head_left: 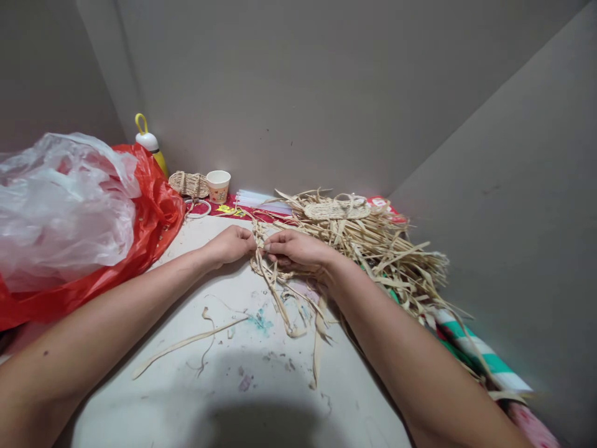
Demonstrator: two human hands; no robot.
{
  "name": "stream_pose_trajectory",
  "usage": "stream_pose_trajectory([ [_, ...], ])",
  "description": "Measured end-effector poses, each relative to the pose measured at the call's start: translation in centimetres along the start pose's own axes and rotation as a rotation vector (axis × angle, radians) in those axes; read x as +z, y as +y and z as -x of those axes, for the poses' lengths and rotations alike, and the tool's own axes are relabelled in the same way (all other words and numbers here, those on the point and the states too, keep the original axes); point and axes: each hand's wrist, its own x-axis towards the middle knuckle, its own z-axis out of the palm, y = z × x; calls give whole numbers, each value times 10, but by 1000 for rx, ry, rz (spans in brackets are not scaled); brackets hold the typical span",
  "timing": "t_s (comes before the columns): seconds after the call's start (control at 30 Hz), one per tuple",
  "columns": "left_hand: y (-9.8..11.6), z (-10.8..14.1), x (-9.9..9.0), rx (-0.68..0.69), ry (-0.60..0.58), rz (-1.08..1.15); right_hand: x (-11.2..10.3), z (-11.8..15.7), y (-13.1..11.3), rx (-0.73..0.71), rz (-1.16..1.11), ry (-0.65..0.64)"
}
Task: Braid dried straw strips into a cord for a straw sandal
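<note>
Just beyond the middle of the table, my left hand (233, 244) pinches the left side of a small weave of dried straw strips (259, 239). My right hand (298, 250) is closed on the same weave from the right, thumb and fingertips together. Loose ends of straw (278, 303) hang from the piece toward me over the table. Part of the weave is hidden behind my right fingers. A large pile of dried straw (401, 252) lies beside my right hand, with a finished-looking woven straw sole (338, 208) on top.
The white table (186, 410) carries a loose straw strip (186, 346) and stains. Left are a clear plastic bag (65, 211) and red bag (163, 211). Behind stand a yellow-and-white bottle (148, 142), woven straw piece (186, 184), paper cup (218, 188), white ring (199, 209) and translucent sticks (261, 200).
</note>
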Motion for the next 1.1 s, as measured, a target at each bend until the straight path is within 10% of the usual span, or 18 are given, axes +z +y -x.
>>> stream_pose_trajectory([
  [0.43,-1,1,-1,73,-76,104,25,-4,-4,146,-388,173],
  [0.87,4,2,0,-95,-61,231,46,3,1,-146,867,542],
  [1.1,4,2,-3,-203,-59,297,74,33,-18,-145,1338,299],
])
